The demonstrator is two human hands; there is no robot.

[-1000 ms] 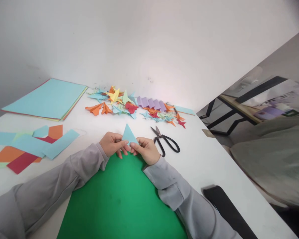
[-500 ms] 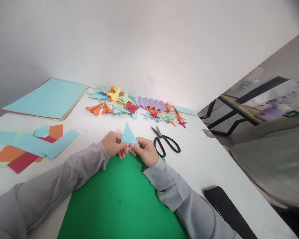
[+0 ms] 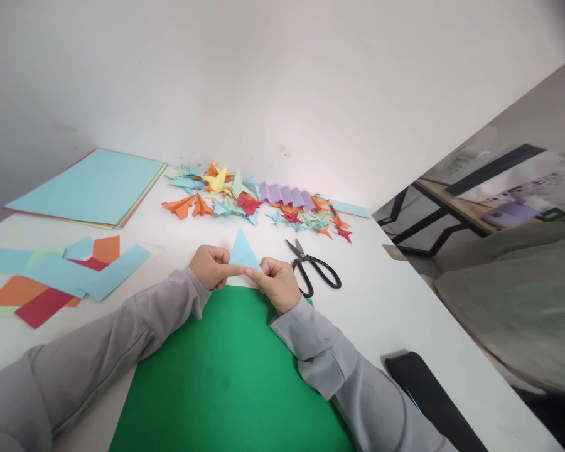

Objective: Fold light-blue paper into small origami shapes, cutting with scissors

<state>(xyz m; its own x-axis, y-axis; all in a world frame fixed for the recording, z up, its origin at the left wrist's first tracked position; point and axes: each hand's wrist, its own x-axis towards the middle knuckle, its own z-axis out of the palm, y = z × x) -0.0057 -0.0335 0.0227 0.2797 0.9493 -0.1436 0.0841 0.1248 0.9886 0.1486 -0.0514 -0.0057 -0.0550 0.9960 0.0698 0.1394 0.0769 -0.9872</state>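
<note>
A light blue paper triangle (image 3: 243, 250) points away from me, held just above the far edge of a green sheet (image 3: 230, 370). My left hand (image 3: 210, 267) pinches its lower left side, the thumb stretched along the bottom edge. On the lower right, my right hand (image 3: 279, 284) grips it with thumb and curled fingers. The two thumb tips meet at the bottom edge. Black-handled scissors (image 3: 311, 263) lie with parted blades just right of my right hand.
Folded paper shapes (image 3: 219, 182) and a purple pleated strip (image 3: 287, 196) lie along the wall. At left are stacked coloured sheets (image 3: 94, 185) and loose cut pieces (image 3: 56, 274). A black object (image 3: 428, 395) rests near the table's right edge.
The fingers that showed below the triangle have curled up out of sight behind it. Both thumbs now lie straighter along its bottom edge, and the left hand has shifted slightly up.
</note>
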